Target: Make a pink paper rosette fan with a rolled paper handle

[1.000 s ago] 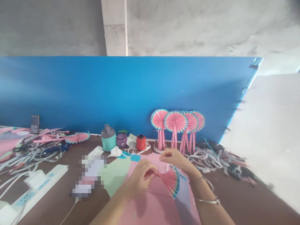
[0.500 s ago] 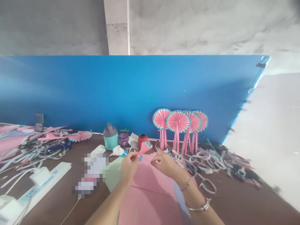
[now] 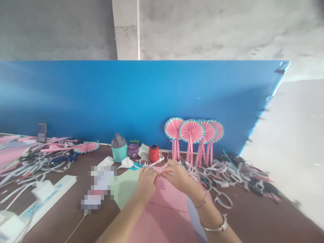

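Over the pink paper sheets (image 3: 172,199), my left hand (image 3: 147,182) and my right hand (image 3: 176,173) meet at the fingertips. Both are closed in a pinch. A small bit of pink shows between them, but most of what they hold is hidden by the fingers. Green paper (image 3: 124,185) lies under and left of the pink sheets. Just behind my hands sits a red spool (image 3: 154,154).
Round pink pleated fans (image 3: 192,131) stand against the blue panel (image 3: 126,98). A teal bottle (image 3: 119,148) and purple pot (image 3: 133,151) are at the back. White strips (image 3: 227,172) lie right; a power strip (image 3: 53,199) lies left.
My left hand has moved right and turned over, meeting my right hand. The small pleated pink piece that stuck up from my left fingers is now hidden.
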Tool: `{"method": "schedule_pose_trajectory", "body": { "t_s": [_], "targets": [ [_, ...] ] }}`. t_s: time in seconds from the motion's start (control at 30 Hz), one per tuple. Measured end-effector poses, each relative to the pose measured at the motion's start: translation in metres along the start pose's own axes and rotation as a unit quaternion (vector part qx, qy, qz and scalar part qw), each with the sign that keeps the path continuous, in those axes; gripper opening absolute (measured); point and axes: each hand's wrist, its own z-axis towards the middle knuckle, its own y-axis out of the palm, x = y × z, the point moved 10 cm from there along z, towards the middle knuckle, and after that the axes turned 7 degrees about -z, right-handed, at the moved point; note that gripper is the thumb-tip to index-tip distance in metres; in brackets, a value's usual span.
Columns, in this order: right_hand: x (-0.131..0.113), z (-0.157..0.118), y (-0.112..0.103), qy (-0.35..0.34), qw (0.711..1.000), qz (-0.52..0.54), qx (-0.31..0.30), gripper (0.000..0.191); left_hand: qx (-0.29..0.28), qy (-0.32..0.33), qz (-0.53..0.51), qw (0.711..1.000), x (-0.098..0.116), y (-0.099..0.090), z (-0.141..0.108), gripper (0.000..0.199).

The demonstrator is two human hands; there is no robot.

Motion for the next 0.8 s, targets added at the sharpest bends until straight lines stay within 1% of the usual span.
{"method": "schedule_pose_trajectory", "body": {
  "t_s": [0.07, 0.17, 0.27, 0.33, 0.43, 0.53, 0.6, 0.63, 0.7, 0.73, 0.77, 0.8],
  "targets": [
    [0.006, 0.001, -0.003, 0.010, 1.000, 0.011, 0.004, 0.024, 0.000, 0.025, 0.001, 1.000, 0.007, 0.002, -0.001, 0.027],
    [0.015, 0.001, -0.008, 0.025, 0.999, 0.046, 0.009, 0.018, -0.010, 0.070, -0.021, 0.997, 0.019, 0.004, -0.004, 0.034],
    [0.025, -0.001, -0.010, 0.045, 0.996, 0.073, -0.005, 0.016, -0.044, 0.106, -0.050, 0.992, 0.032, 0.006, -0.007, 0.025],
    [0.033, -0.001, -0.011, 0.060, 0.994, 0.092, -0.015, 0.017, -0.056, 0.128, -0.069, 0.988, 0.042, 0.002, -0.007, 0.021],
    [0.044, -0.003, -0.009, 0.076, 0.987, 0.140, -0.034, 0.015, -0.058, 0.157, -0.102, 0.981, 0.054, -0.007, -0.007, 0.021],
    [0.055, -0.006, -0.002, 0.088, 0.971, 0.211, -0.067, 0.016, -0.050, 0.158, -0.144, 0.975, 0.057, -0.015, -0.007, 0.019],
    [0.063, -0.010, 0.005, 0.108, 0.952, 0.268, -0.097, 0.019, -0.047, 0.131, -0.186, 0.973, 0.053, -0.016, -0.007, 0.016],
    [0.066, -0.012, 0.009, 0.120, 0.941, 0.297, -0.111, 0.020, -0.045, 0.104, -0.213, 0.970, 0.048, -0.015, -0.006, 0.014],
    [0.070, -0.015, 0.017, 0.135, 0.921, 0.343, -0.130, 0.021, -0.041, 0.028, -0.278, 0.959, 0.035, -0.011, -0.004, 0.008],
    [0.070, -0.015, 0.019, 0.134, 0.916, 0.353, -0.131, 0.021, -0.033, -0.015, -0.313, 0.949, 0.027, -0.008, -0.004, 0.005],
    [0.071, -0.015, 0.022, 0.130, 0.918, 0.351, -0.128, 0.021, -0.021, -0.057, -0.348, 0.936, 0.018, -0.007, -0.003, 0.004],
    [0.071, -0.014, 0.025, 0.124, 0.924, 0.339, -0.124, 0.021, -0.005, -0.098, -0.378, 0.920, 0.010, -0.005, -0.003, 0.007]
  ]
}}
